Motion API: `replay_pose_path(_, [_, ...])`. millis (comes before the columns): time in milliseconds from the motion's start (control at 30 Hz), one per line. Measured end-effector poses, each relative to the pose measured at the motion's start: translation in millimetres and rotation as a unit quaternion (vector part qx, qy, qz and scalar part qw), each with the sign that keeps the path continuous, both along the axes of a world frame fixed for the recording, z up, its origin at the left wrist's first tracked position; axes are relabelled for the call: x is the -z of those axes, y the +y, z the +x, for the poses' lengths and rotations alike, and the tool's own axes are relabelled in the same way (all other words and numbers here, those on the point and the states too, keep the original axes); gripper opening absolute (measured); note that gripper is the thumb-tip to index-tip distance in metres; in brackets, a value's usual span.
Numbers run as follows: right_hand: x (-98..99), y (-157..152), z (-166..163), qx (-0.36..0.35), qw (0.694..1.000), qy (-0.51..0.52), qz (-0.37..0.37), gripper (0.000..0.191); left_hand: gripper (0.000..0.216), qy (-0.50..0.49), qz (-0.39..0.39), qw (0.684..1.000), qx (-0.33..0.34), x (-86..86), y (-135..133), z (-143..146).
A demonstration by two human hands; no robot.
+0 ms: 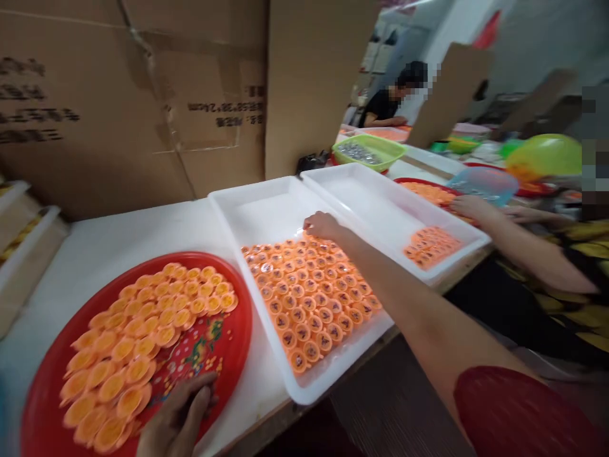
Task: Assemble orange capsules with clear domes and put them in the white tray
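Note:
My right hand [323,227] reaches into a white plastic tray [295,387]. Its fingertips are pinched on a small orange round piece at the far edge of the packed rows. Those rows are orange round pieces [304,292] with dark marks under shiny, clear-looking centres. My left hand [183,412] is over the near rim of a red round tray [240,330], thumb and fingers curled together; what they hold, if anything, is hidden. Overlapping orange pieces with yellowish centres [137,330] cover much of the red tray, whose flower-printed bottom shows beside my left hand.
A second white tray [352,190] adjoins on the right, with an orange group [432,246] in its near corner. A co-worker's arm [523,235] reaches over another red tray. A green basket [371,151] stands behind. Cardboard [143,95] walls the back; another person [390,101] sits farther off.

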State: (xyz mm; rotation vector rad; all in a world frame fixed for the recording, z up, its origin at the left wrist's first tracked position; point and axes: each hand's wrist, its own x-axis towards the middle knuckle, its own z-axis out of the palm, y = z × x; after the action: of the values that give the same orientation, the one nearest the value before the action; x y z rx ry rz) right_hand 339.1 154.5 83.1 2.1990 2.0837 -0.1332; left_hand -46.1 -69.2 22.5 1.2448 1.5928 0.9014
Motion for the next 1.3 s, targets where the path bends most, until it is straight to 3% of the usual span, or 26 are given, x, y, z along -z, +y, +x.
replay_pose_path(100, [-6.3, -8, -16, -0.018, 1.000, 0.011, 0.017, 0.029, 0.036, 0.002, 0.018, 0.999, 0.040, -11.1, -6, 3])
replay_pose_path(200, [-12.4, -6, -47, -0.038, 0.998, 0.040, 0.042, 0.064, 0.026, 0.022, 0.068, 0.996, 0.061, -18.6, -3, 0])
replay_pose_path(267, [-18.8, -18, -77, -0.020, 0.990, 0.092, 0.106, 0.072, 0.022, 0.074, 0.107, 0.991, 0.044, -20.1, 2, -11])
replay_pose_path(367, [-30.1, -76, -130, -0.150, 0.962, 0.197, 0.113, 0.067, 0.020, 0.192, 0.174, 0.966, -0.005, -20.0, 4, -43])
replay_pose_path(467, [-25.6, -149, -184, -0.313, 0.899, 0.296, 0.081, 0.046, 0.024, 0.318, 0.207, 0.921, -0.089, -14.4, 3, -86])
replay_pose_path(533, [-10.9, -183, -216, -0.337, 0.875, 0.341, 0.063, 0.035, 0.027, 0.370, 0.200, 0.900, -0.114, -7.9, 3, -111])
replay_pose_path(600, [7.0, -200, -244, -0.311, 0.876, 0.368, 0.018, 0.029, 0.028, 0.390, 0.186, 0.896, -0.104, -2.2, 4, -127])
replay_pose_path(800, [43.8, -186, -314, -0.263, 0.909, 0.322, -0.032, 0.023, 0.010, 0.399, 0.166, 0.902, -0.018, -0.2, 9, -123])
replay_pose_path(933, [55.3, -174, -343, -0.256, 0.935, 0.244, -0.011, 0.030, 0.012, 0.452, 0.135, 0.882, 0.007, -1.3, 14, -112])
replay_pose_path(1033, [59.4, -172, -353, -0.254, 0.945, 0.207, -0.005, 0.025, 0.013, 0.443, 0.135, 0.886, 0.008, 0.6, 17, -111])
replay_pose_path(1167, [59.9, -176, -358, -0.240, 0.950, 0.200, 0.004, 0.027, 0.014, 0.333, 0.158, 0.929, -0.004, 2.3, 21, -114])
replay_pose_path(1300, [60.4, -180, -360, -0.238, 0.948, 0.209, 0.016, 0.027, 0.012, 0.115, 0.119, 0.983, -0.076, -3.8, 20, -115])
